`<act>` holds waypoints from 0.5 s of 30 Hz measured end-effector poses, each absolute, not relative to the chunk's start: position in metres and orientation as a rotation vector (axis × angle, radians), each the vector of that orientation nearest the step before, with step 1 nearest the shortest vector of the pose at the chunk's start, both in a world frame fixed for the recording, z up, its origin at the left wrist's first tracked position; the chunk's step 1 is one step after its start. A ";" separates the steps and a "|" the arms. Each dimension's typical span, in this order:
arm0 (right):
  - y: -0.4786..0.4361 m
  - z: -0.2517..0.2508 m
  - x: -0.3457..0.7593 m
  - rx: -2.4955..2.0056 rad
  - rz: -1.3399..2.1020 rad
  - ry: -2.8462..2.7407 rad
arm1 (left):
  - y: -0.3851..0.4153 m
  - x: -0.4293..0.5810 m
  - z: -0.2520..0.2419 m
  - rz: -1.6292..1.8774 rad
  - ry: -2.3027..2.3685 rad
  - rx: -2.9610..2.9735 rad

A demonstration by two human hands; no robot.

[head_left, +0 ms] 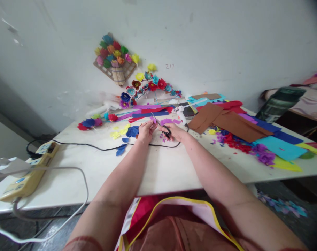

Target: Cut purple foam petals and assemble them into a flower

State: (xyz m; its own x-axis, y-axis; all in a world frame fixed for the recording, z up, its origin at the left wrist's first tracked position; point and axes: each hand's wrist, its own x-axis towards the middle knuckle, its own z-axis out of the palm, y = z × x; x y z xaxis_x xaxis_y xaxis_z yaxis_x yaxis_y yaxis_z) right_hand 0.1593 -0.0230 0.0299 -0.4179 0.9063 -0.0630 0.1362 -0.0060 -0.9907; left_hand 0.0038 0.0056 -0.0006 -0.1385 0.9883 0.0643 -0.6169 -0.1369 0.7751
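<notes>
Both my arms reach out over a white table [161, 170]. My right hand [174, 132] is closed around the black handles of a pair of scissors [162, 128], whose blades point up and to the left. My left hand [146, 131] pinches a small pink-purple piece of paper [153, 120] at the blades. Tiny purple scraps lie under my hands. A dark blue paper petal [132, 131] and yellow petals [119, 132] lie just left of my left hand.
A black cord [95, 147] runs across the table to a yellow power strip [30, 174] at the left. A white glue gun [180, 113], brown sheets [226, 122], blue and red sheets and paper flowers [148, 85] lie behind and to the right. A flower bouquet [114, 55] hangs on the wall.
</notes>
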 end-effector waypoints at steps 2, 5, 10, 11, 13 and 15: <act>-0.022 0.029 0.161 -1.078 1.497 -1.615 | 0.005 0.004 -0.001 1.608 0.710 0.719; -0.021 0.027 0.162 -1.064 1.499 -1.614 | 0.006 0.004 -0.002 1.613 0.713 0.727; -0.022 0.027 0.161 -1.066 1.489 -1.606 | 0.006 0.005 -0.003 1.609 0.718 0.740; -0.022 0.028 0.160 -1.073 1.485 -1.602 | 0.006 0.005 -0.003 1.608 0.717 0.741; -0.022 0.028 0.159 -1.088 1.482 -1.595 | 0.005 0.006 -0.003 1.604 0.711 0.746; -0.023 0.029 0.158 -1.098 1.480 -1.593 | 0.005 0.006 -0.002 1.603 0.704 0.754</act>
